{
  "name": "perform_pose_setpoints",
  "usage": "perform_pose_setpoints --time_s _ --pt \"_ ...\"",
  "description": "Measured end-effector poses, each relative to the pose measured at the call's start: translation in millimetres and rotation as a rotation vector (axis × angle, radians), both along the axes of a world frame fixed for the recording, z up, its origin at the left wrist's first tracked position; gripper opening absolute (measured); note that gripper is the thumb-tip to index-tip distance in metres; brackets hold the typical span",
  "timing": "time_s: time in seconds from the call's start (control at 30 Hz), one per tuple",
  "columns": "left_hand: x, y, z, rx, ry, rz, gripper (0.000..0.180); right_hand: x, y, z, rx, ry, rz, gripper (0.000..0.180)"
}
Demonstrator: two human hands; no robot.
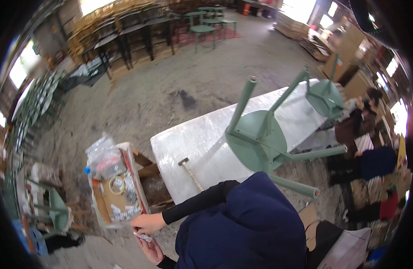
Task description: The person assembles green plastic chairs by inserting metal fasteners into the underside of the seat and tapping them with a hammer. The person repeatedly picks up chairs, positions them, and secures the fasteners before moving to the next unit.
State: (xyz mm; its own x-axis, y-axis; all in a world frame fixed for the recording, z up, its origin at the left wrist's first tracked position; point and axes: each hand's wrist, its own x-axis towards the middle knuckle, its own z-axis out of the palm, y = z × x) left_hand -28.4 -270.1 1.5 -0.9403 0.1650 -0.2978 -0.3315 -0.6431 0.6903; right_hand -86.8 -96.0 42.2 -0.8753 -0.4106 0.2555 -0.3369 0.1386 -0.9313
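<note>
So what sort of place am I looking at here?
Probably a furniture workshop or factory: an upturned green seat stands legs-up on a pale-topped table with a hammer, a box of small parts sits alongside, and green chairs stand further back.

So my tabletop (pixel 170 142) runs off ahead and to the right, with a hammer (pixel 191 175) near its left end. Right of that sits an upturned chair (pixel 251 142), and farther along there's a second upturned chair (pixel 324 97). Just left of the tabletop is a box (pixel 99 202): plastic bags (pixel 108 163) toward the far end, tape roll (pixel 110 186) mid-box, small parts (pixel 126 213) at the near end. My right hand (pixel 149 223) is by its near right corner, left hand (pixel 152 252) just nearer me, small packet (pixel 145 237) between them.
</note>
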Motion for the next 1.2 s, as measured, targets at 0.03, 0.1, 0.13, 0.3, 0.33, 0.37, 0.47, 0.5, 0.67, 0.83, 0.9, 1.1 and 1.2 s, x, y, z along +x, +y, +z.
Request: perform_pose_setpoints --time_s 0.03,0.1,0.13,0.3,0.33,0.37,0.47,0.5,0.67,0.83,0.9,1.1,1.2 --pt "-3 -1 9 -0.03 0.015 -0.053 0.047 -2 0 0 0.008 -0.026 -0.005 0.02" --pt "-11 2 16 -0.082 0.024 -0.158 0.047 -4 6 1 0.068 -0.007 -0.031 0.021" --pt "-13 1 17 -0.106 0.016 -0.198 0.05 -4 6 2 0.096 -0.002 -0.037 0.022" --pt "-22 28 55 -0.3 -0.074 -0.198 0.044 -4 9 -4 0.371 0.193 -0.207 0.024" --pt "-39 0 12 -0.213 -0.037 -0.196 0.043 -4 12 0 0.389 0.268 -0.262 0.024" --pt "-56 -28 -31 -0.128 -0.004 -0.198 0.043 -5 9 3 0.393 0.341 -0.312 0.025" --pt "-70 -45 -52 -0.252 -0.164 -0.053 0.042 -65 8 -17 0.36 0.269 -0.464 0.028" --pt "-65 -39 -39 -0.357 -0.259 0.028 0.041 -81 20 -18 0.387 0.303 -0.478 0.028" --pt "-59 -31 -27 -0.292 -0.089 -0.088 0.041 -144 44 -93 0.424 0.218 -0.696 0.04" --pt "-60 -30 -76 -0.201 -0.011 -0.184 0.046 -44 24 -70 0.343 0.256 -0.507 0.031" --pt "-81 -27 -54 -0.195 -0.057 -0.202 0.042 -18 11 -69 0.318 0.139 -0.55 0.022" --pt "-139 -3 -14 -0.476 0.178 -0.299 0.047 -26 25 -53 0.301 0.257 -0.756 0.021" --pt "-155 -15 5 -0.763 0.449 -0.271 0.036 -52 38 -38 0.441 0.154 -0.658 0.017"
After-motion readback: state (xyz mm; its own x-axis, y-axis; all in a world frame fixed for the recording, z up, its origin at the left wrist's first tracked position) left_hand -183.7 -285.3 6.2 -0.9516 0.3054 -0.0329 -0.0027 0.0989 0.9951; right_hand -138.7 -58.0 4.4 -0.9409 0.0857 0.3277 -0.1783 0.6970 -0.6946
